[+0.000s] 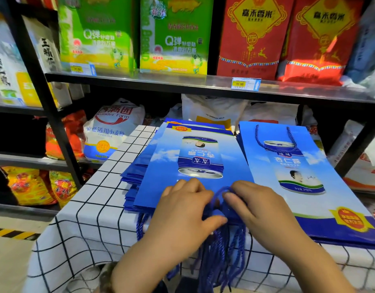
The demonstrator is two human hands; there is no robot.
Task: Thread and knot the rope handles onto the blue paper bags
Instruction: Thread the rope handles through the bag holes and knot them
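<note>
Working at near edge of white black-gridded tablecloth table (93, 212). Left hand (182, 210) and right hand (258, 206) both pinched on twisted dark-blue rope handles (222, 246), bundle hanging over near edge. Stack of flat blue paper bags (182, 166) under fingers; second stack (288, 187), rope already fitted, toward right edge.

Flat blue paper bags (188, 166) stacked; blue rope handles (222, 246) dangling off edge
</note>
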